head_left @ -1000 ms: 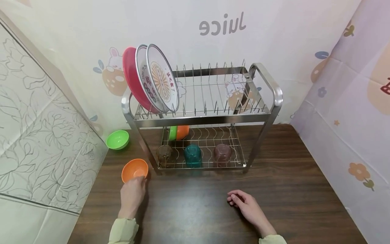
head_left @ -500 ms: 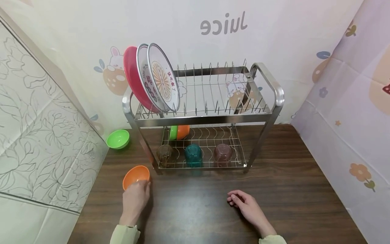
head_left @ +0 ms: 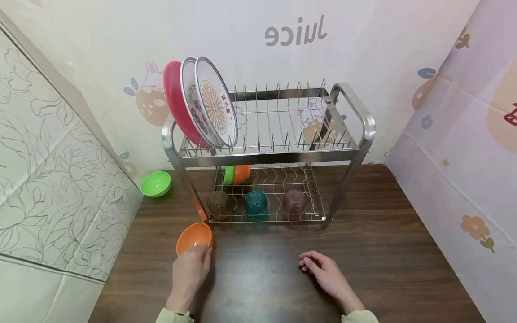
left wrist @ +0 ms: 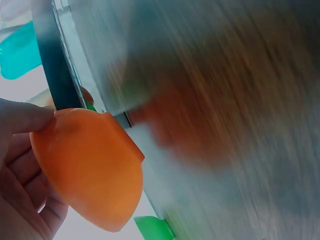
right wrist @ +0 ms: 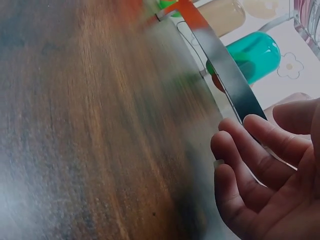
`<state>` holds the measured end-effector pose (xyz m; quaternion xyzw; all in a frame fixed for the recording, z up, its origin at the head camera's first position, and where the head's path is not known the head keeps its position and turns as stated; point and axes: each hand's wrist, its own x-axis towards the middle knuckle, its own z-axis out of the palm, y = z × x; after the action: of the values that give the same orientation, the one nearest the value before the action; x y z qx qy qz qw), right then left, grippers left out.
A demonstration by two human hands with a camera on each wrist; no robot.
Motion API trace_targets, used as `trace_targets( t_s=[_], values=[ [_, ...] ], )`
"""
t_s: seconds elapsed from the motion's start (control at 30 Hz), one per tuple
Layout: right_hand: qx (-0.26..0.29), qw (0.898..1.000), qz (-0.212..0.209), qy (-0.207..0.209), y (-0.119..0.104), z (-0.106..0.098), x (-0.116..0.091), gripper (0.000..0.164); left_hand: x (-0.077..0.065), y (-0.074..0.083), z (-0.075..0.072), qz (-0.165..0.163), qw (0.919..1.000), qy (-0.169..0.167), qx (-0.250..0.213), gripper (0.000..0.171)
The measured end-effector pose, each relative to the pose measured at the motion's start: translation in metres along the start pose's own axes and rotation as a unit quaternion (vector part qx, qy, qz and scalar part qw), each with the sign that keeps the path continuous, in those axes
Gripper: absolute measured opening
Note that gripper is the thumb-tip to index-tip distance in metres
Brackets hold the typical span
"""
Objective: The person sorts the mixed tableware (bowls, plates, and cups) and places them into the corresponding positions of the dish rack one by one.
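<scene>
My left hand (head_left: 189, 269) pinches the near rim of an orange bowl (head_left: 193, 237), which is tilted with its inside toward the rack. In the left wrist view the thumb lies on the edge of the orange bowl (left wrist: 92, 167), with the fingers behind it. The bowl is just in front of the left front leg of a metal dish rack (head_left: 266, 159). My right hand (head_left: 325, 276) rests near the table, fingers loosely curled and holding nothing; the right wrist view shows the same hand (right wrist: 275, 175) with nothing in its palm.
A green bowl (head_left: 155, 184) sits left of the rack. Red and white plates (head_left: 216, 107) stand in the upper tier. Below are a nested green and orange bowl (head_left: 242, 174) and upturned brown (head_left: 218, 202), teal (head_left: 256, 205) and purple (head_left: 295, 204) glasses. Walls border the table.
The left hand has carried the orange bowl toward me and then to the right, closer to the rack's front leg. The right hand has barely moved.
</scene>
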<state>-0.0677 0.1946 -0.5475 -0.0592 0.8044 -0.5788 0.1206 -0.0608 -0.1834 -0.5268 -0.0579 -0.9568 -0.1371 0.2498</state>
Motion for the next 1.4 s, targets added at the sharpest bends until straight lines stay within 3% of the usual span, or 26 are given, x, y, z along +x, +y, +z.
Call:
trace_targets(
  t_s=[0.27,0.5,0.67,0.83,0.97,1.2,1.4],
  values=[
    [-0.044,0.999,-0.026,-0.012,-0.01,0.008,-0.003,0.026,0.0,0.019,-0.003,0.007,0.9996,-0.017,-0.023,0.02],
    [-0.076,0.995,-0.059,-0.026,-0.016,0.015,-0.001,0.025,0.006,0.043,0.0,0.052,0.9963,-0.018,-0.065,0.025],
    [-0.1,0.993,-0.054,0.009,-0.021,0.02,-0.001,0.02,0.006,0.063,0.004,0.084,0.9881,-0.051,-0.119,0.027],
    [-0.099,0.991,-0.078,0.049,-0.023,0.026,-0.001,0.012,0.004,0.081,0.009,0.117,0.9724,-0.096,-0.178,0.027],
    [-0.083,0.988,-0.12,0.06,-0.025,0.03,-0.001,0.019,0.003,0.093,0.01,0.154,0.9554,-0.134,-0.213,0.02],
    [-0.095,0.981,-0.165,0.022,-0.028,0.031,-0.003,0.023,0.003,0.104,0.011,0.218,0.9202,-0.209,-0.249,0.005],
    [-0.11,0.973,-0.203,-0.006,-0.027,0.031,-0.006,0.02,0.003,0.104,0.012,0.226,0.9025,-0.226,-0.289,0.008]
  ],
)
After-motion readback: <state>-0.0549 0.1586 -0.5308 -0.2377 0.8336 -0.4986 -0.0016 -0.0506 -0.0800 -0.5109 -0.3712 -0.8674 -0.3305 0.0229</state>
